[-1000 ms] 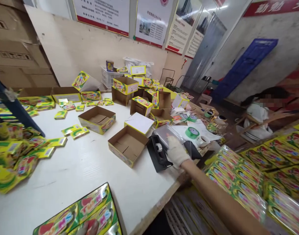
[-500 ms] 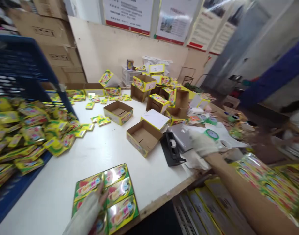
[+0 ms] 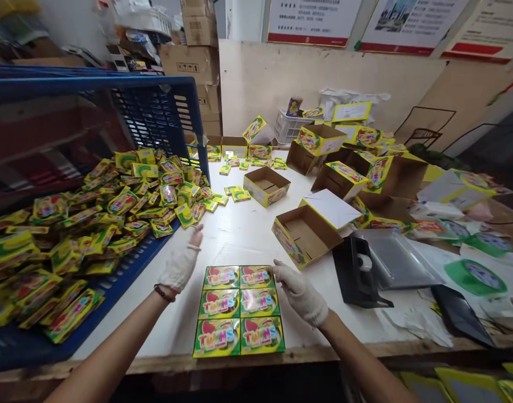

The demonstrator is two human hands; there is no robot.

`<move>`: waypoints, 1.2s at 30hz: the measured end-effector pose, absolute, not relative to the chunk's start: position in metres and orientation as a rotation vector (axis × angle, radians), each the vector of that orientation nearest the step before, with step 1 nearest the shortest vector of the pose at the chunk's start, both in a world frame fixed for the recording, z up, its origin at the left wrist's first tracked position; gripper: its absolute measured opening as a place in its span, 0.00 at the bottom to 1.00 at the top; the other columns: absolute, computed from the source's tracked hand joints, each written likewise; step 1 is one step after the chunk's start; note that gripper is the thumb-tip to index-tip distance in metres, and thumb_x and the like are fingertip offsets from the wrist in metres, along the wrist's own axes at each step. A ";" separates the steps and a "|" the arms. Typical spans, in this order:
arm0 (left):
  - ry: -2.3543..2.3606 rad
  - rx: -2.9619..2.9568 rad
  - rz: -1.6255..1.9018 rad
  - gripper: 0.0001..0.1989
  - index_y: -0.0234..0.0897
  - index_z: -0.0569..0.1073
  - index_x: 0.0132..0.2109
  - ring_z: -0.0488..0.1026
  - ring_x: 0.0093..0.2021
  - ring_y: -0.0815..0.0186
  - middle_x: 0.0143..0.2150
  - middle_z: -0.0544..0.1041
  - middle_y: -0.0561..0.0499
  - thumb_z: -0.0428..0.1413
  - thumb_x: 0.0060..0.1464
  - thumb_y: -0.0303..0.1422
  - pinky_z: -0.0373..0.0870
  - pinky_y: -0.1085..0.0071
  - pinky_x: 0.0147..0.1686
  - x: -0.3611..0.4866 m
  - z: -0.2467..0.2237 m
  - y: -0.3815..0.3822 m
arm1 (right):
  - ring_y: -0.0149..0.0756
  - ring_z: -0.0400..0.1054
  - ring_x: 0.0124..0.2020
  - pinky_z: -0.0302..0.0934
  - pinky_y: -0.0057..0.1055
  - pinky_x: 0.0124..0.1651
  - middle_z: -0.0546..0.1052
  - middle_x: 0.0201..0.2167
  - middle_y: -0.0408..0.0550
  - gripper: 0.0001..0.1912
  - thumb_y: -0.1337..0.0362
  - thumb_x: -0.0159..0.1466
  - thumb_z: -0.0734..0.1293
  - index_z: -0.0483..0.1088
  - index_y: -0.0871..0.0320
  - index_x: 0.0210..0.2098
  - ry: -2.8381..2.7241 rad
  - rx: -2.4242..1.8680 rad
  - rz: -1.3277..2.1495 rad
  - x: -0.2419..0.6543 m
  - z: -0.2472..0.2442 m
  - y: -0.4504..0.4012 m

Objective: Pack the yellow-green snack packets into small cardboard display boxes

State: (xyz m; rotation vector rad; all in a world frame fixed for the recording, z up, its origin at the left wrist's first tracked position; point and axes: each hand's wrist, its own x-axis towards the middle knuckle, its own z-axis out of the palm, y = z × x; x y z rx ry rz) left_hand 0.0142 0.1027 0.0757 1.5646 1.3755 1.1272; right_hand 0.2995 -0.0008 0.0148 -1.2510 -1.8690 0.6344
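A filled box of Twins packs point(image 3: 239, 310), in two columns of brightly printed packs, lies flat near the table's front edge. My left hand point(image 3: 181, 264), in a white glove with bare fingertips, is raised left of it, holding nothing, fingers stretched toward the heap of loose packs point(image 3: 126, 201). On the other side, my gloved right hand point(image 3: 300, 292) has its fingers loosely bent and apart at the filled box's upper right corner. Whether the fingertips touch the box I cannot tell. Behind that hand stands an open, empty carton point(image 3: 309, 235).
A blue plastic crate point(image 3: 155, 112) on its side holds the loose packs at left. To the right are a black tape dispenser point(image 3: 357, 274), a dark phone point(image 3: 461, 316) and green tape rolls point(image 3: 476, 277). More cartons point(image 3: 323, 140) are piled at the back.
The view has swung left. My right hand has come from the tape rolls to the filled box. My left hand has lifted off that box and moved toward the loose packs.
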 end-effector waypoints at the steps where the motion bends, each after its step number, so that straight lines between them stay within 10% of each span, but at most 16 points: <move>1: 1.341 1.752 1.056 0.28 0.35 0.70 0.56 0.66 0.61 0.56 0.59 0.71 0.41 0.48 0.59 0.51 0.57 0.55 0.64 0.021 0.073 0.097 | 0.40 0.68 0.56 0.63 0.46 0.59 0.79 0.42 0.51 0.21 0.68 0.65 0.55 0.70 0.56 0.53 -1.886 -1.243 0.652 0.300 0.010 -0.008; 8: 0.808 2.767 0.317 0.21 0.39 0.67 0.60 0.64 0.60 0.51 0.58 0.71 0.42 0.49 0.62 0.36 0.62 0.49 0.56 0.095 0.062 0.064 | 0.41 0.58 0.65 0.58 0.46 0.63 0.70 0.59 0.57 0.22 0.69 0.68 0.55 0.64 0.57 0.60 -2.080 -1.025 0.683 0.297 0.019 -0.045; 14: 0.806 2.867 0.163 0.19 0.41 0.65 0.60 0.70 0.48 0.58 0.50 0.73 0.44 0.47 0.64 0.35 0.67 0.59 0.47 0.097 0.054 0.062 | 0.38 0.70 0.53 0.60 0.44 0.61 0.76 0.47 0.53 0.11 0.68 0.66 0.56 0.69 0.54 0.39 -1.819 -1.143 0.733 0.286 0.015 -0.051; 17: 0.775 2.862 0.196 0.18 0.40 0.65 0.59 0.70 0.47 0.59 0.48 0.73 0.45 0.46 0.64 0.34 0.67 0.60 0.46 0.094 0.053 0.062 | 0.38 0.73 0.40 0.71 0.37 0.41 0.76 0.38 0.50 0.07 0.62 0.64 0.59 0.65 0.55 0.41 -1.333 -1.477 0.888 0.278 0.017 -0.054; 23: 0.763 2.811 0.120 0.13 0.35 0.70 0.49 0.68 0.48 0.58 0.49 0.72 0.44 0.48 0.58 0.26 0.66 0.60 0.49 0.110 0.062 0.059 | 0.28 0.61 0.20 0.58 0.25 0.22 0.63 0.19 0.31 0.20 0.65 0.53 0.66 0.59 0.55 0.45 -1.058 -1.717 1.287 0.262 0.034 -0.061; 28: 0.771 2.883 -0.073 0.25 0.40 0.64 0.59 0.69 0.45 0.55 0.50 0.70 0.44 0.50 0.53 0.26 0.64 0.55 0.44 0.121 0.069 0.054 | 0.25 0.58 0.15 0.55 0.23 0.17 0.63 0.20 0.30 0.18 0.61 0.53 0.65 0.58 0.54 0.42 -0.831 -1.683 1.491 0.260 0.040 -0.077; 36: 0.838 2.885 0.090 0.18 0.43 0.67 0.57 0.68 0.46 0.56 0.50 0.70 0.46 0.47 0.62 0.36 0.62 0.57 0.44 0.124 0.054 0.048 | 0.22 0.59 0.11 0.53 0.24 0.16 0.67 0.25 0.31 0.22 0.62 0.52 0.64 0.57 0.55 0.45 -0.763 -1.645 1.531 0.258 0.052 -0.091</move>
